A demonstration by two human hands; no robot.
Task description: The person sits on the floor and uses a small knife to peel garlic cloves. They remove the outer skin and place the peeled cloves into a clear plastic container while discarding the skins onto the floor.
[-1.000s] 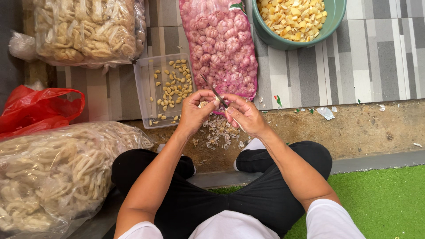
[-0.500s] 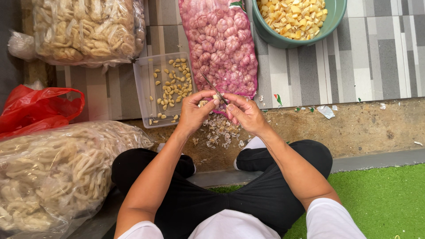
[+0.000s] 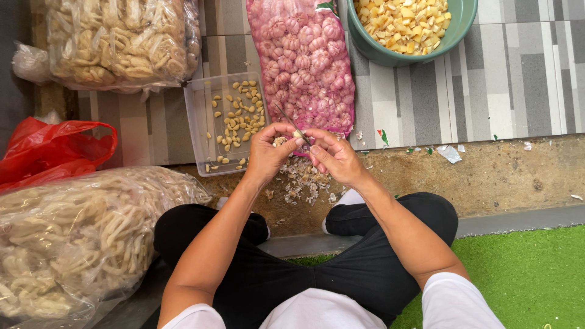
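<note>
The person sat with knees apart on a concrete step, both hands raised together over a small heap of papery garlic skins (image 3: 303, 180). The left hand (image 3: 268, 152) had its fingers clamped on a garlic clove (image 3: 298, 135), held between thumb and fingertips just in front of the body. The right hand (image 3: 334, 157) touched it from the right, its fingers closed around a small knife (image 3: 289, 125) whose thin blade pointed up and to the left over the clove.

Just beyond the hands, to the left, lay a clear plastic tray (image 3: 196, 122) with peeled cloves scattered in it. Right of the tray lay a pink mesh sack (image 3: 301, 61) full of garlic bulbs, reaching toward the far edge. Farther right stood a green bowl (image 3: 378, 56) of yellow chunks on the striped tile floor. Two clear bags of pale strips sat at the left, one far (image 3: 116, 39) and one near (image 3: 79, 237), with a red plastic bag (image 3: 52, 149) between them.
</note>
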